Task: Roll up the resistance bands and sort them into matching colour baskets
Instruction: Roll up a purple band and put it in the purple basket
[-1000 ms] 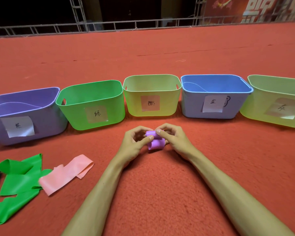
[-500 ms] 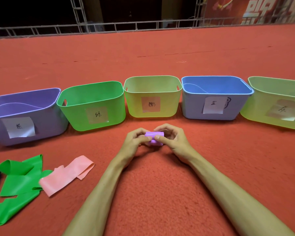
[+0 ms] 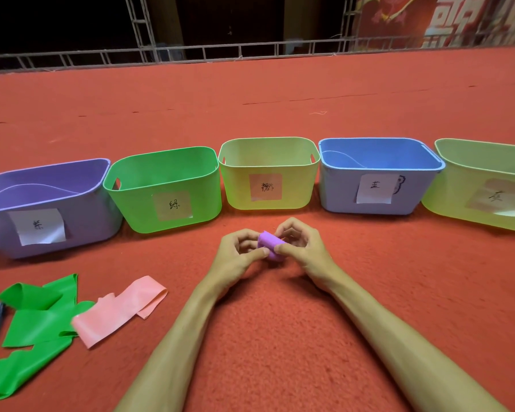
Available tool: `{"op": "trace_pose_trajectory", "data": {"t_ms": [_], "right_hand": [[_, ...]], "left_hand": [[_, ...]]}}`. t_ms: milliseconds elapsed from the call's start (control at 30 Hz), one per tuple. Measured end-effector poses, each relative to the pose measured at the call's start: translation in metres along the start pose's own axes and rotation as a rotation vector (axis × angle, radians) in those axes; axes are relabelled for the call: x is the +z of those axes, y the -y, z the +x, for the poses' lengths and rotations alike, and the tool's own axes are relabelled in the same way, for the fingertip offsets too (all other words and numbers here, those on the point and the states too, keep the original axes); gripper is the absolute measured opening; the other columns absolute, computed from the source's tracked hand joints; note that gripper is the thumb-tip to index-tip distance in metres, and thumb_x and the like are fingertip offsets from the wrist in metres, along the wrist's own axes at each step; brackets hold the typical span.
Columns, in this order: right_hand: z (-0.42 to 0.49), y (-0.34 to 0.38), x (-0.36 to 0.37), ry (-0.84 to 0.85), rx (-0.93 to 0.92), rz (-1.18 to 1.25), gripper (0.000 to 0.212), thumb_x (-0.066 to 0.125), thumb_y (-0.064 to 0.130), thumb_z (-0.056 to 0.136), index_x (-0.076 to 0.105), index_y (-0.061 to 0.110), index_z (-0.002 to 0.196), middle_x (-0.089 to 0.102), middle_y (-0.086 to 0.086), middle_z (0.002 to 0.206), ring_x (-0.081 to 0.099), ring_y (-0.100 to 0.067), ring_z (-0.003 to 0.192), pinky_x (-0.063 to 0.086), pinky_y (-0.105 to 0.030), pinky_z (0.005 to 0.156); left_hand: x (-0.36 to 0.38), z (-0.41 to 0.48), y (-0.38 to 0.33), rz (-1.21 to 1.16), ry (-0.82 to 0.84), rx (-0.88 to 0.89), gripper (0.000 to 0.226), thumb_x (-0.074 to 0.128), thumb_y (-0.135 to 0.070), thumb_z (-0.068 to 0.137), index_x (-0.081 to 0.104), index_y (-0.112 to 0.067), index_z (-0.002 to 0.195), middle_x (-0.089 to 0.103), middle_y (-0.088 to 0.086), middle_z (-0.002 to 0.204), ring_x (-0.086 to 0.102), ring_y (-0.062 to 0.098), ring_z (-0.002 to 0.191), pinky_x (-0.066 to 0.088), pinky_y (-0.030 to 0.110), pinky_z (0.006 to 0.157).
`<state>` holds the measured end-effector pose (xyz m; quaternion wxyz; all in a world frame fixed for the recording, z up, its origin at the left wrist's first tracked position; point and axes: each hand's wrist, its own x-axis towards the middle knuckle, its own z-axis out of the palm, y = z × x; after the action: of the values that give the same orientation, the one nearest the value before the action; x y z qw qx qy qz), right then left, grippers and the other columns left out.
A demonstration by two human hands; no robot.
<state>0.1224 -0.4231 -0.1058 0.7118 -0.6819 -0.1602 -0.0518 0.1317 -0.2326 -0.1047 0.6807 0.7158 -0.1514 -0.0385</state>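
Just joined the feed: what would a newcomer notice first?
The left hand and right hand, centre foreground, pinch a rolled purple band between them. Behind stands a row of five labelled baskets, the purple basket leftmost. A green band and pink band lie on the red carpet, lower left.

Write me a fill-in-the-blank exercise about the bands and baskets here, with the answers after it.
1. The left hand and right hand together hold a rolled band coloured ____.
2. The row on the carpet counts ____ baskets.
3. The unrolled band overlapping the green band is ____.
4. Between the purple basket and the yellow basket stands the ____ basket.
Answers: purple; five; pink; green.
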Motion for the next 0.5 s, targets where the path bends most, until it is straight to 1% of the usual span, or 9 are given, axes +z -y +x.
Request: {"op": "trace_pose_trajectory", "data": {"t_ms": [100,167,200,300,400,433,500], "right_hand": [[0.002,0.002,0.001,-0.039,0.050,0.049,0.017,0.067,0.020,0.074,0.066,0.007,0.086,0.065,-0.010,0.086,0.056,-0.021,0.081,0.045,-0.034,0.073],[0.002,0.002,0.001,-0.055,0.037,0.046,0.010,0.066,0.012,0.080,0.066,0.004,0.085,0.066,-0.011,0.084,0.057,-0.019,0.079,0.047,-0.029,0.072],[0.001,0.002,0.002,-0.048,0.017,0.021,0.009,0.068,0.010,0.082,0.066,0.002,0.086,0.068,-0.010,0.084,0.059,-0.016,0.077,0.049,-0.026,0.072],[0.001,0.004,0.003,-0.030,0.013,0.008,0.017,0.075,0.011,0.081,0.068,0.003,0.094,0.072,-0.007,0.089,0.065,-0.014,0.081,0.054,-0.025,0.075],[0.003,0.008,0.009,-0.016,0.007,-0.017,0.030,0.075,0.012,0.080,0.071,0.005,0.109,0.072,-0.004,0.090,0.065,-0.011,0.083,0.054,-0.024,0.078],[0.003,0.010,0.014,-0.008,0.001,-0.038,0.032,0.073,0.013,0.082,0.072,0.005,0.113,0.072,-0.003,0.090,0.065,-0.011,0.082,0.054,-0.023,0.078],[0.004,0.014,0.028,0.003,-0.017,-0.083,0.031,0.070,0.016,0.085,0.076,0.007,0.114,0.073,-0.001,0.095,0.067,-0.009,0.083,0.053,-0.022,0.078]], "left_hand": [[-0.003,0.001,0.001,-0.025,0.001,-0.008,0.034,0.076,-0.005,0.075,0.069,0.011,0.105,0.074,0.004,0.081,0.068,0.004,0.072,0.048,0.013,0.067],[-0.005,0.001,0.002,-0.035,0.004,-0.022,0.027,0.075,0.005,0.080,0.068,0.013,0.105,0.074,0.002,0.078,0.067,0.003,0.069,0.047,0.012,0.064],[-0.006,0.001,0.001,-0.042,-0.002,-0.026,0.027,0.075,0.006,0.079,0.068,0.013,0.105,0.074,0.002,0.078,0.067,0.004,0.069,0.048,0.013,0.064],[-0.010,-0.001,-0.005,-0.107,-0.024,-0.043,0.039,0.076,-0.005,0.071,0.068,0.011,0.105,0.074,0.009,0.081,0.070,0.012,0.073,0.055,0.020,0.069],[-0.012,-0.010,-0.011,-0.228,-0.065,-0.100,0.034,0.079,-0.008,0.065,0.071,-0.003,0.098,0.075,0.008,0.080,0.072,0.018,0.075,0.060,0.027,0.074],[-0.013,-0.016,-0.014,-0.283,-0.087,-0.123,0.032,0.079,-0.007,0.065,0.070,-0.005,0.096,0.075,0.009,0.081,0.073,0.019,0.075,0.060,0.028,0.075],[-0.017,-0.027,-0.021,-0.398,-0.106,-0.160,0.028,0.079,-0.006,0.070,0.071,-0.002,0.097,0.075,0.017,0.087,0.074,0.024,0.079,0.061,0.029,0.076]]}}
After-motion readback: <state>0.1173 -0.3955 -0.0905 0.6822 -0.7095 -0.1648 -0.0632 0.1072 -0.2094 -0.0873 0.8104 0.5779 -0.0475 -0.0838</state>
